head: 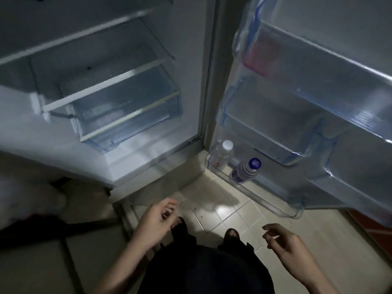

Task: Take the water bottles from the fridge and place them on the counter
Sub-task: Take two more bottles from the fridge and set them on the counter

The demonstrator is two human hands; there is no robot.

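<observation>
The fridge stands open in a dim room. Two water bottles stand upright in the lowest door bin (265,194): a clear one with a white cap (222,154) at the hinge end, and one with a blue cap and blue label (247,169) just right of it. My left hand (156,222) hangs low in front of the fridge base, fingers loosely curled and holding nothing. My right hand (283,244) hovers below the door bin, fingers apart and also holding nothing. Both hands are well clear of the bottles.
The open door (318,92) juts out on the right with two upper bins; a red item (263,56) sits in the top one. Inside are glass shelves and a clear drawer (127,115). Tiled floor (222,209) and my feet lie below. A dark, blurred shape is at the left.
</observation>
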